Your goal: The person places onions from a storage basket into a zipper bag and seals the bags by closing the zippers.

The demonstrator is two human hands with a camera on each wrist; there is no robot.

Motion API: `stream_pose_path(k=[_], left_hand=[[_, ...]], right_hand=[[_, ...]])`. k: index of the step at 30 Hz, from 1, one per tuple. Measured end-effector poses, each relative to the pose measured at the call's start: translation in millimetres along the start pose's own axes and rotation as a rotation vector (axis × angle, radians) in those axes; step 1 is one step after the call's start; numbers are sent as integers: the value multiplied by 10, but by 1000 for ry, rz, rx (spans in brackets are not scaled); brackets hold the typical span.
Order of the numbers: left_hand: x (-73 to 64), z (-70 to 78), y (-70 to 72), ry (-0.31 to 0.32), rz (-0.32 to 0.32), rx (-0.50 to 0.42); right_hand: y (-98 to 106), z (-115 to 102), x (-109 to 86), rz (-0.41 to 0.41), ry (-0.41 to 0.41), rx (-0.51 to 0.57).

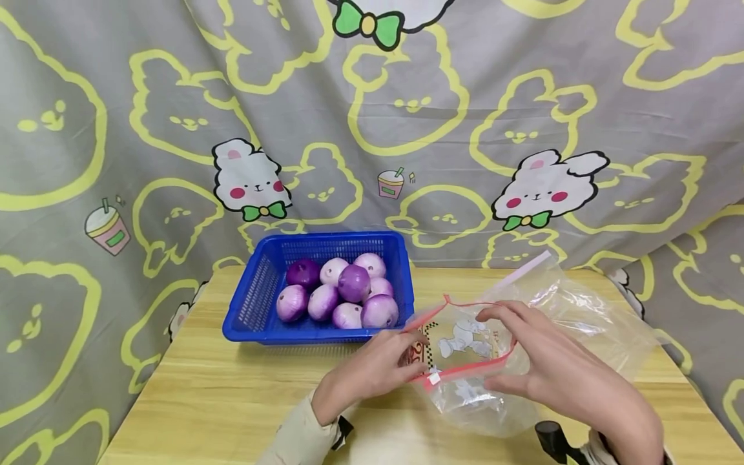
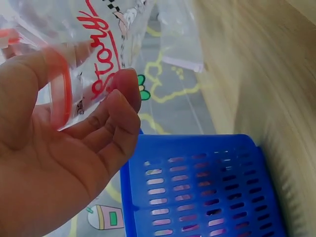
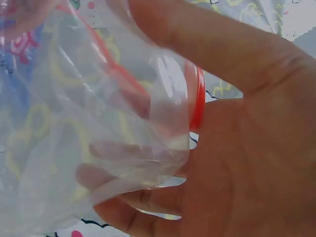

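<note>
A clear plastic zip bag with a red zip rim and printed cartoon figures is held between both hands, its mouth spread wide. My left hand grips the bag's left edge; in the left wrist view its thumb and fingers are on either side of the red rim. My right hand holds the opposite side of the mouth, thumb and fingers curved round it. Through the plastic, some right fingertips show in the right wrist view. The white slider sits on the near rim.
Left of the bag, a blue plastic basket holds several purple onions. A second clear bag with a pale lilac strip lies behind my right hand. The wooden table ends at a patterned grey curtain.
</note>
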State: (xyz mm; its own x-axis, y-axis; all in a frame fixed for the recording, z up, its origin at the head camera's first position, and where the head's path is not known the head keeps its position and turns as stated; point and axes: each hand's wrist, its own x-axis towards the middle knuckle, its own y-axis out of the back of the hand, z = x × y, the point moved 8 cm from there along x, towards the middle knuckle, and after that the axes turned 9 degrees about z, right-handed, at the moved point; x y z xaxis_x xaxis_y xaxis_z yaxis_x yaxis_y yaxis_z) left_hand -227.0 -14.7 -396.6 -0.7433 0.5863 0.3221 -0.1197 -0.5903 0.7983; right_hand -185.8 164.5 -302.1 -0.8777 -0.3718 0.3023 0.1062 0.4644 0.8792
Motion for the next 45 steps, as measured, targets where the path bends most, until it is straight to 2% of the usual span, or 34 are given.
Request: stream_pose_path(k=[2,8,12,15,19,22,27,31,34,39,45], left_hand=[[7,18,12,-24,20,-10],[-26,59,160,-17,86,-33],[-48,131,343,-56,223,-33],[-63,190,475,-93,321,-22],[-88,178,615,-98,389,12],[-80,90,692,-66,415,52],[23,-125,725,4,406,137],[126,-302,665,30,368,200],[130,-441,591,73,333,240],[82,-633,487,174,276,233],[98,-694,471,187,275,188]], right_hand=[[35,-16,-18,18,4,-13],[59,20,-43,28,-37,-66],[48,115,-56,24,-92,-76],[44,163,-65,27,-103,-76],[28,198,-46,14,-113,-75],[12,225,-29,-2,-129,-76],[-18,261,-13,-20,-145,-70],[-38,290,-16,-24,-155,-69],[-47,296,-16,-19,-149,-71],[-70,292,-1,-18,-134,-70],[-111,321,2,-33,-148,-54]])
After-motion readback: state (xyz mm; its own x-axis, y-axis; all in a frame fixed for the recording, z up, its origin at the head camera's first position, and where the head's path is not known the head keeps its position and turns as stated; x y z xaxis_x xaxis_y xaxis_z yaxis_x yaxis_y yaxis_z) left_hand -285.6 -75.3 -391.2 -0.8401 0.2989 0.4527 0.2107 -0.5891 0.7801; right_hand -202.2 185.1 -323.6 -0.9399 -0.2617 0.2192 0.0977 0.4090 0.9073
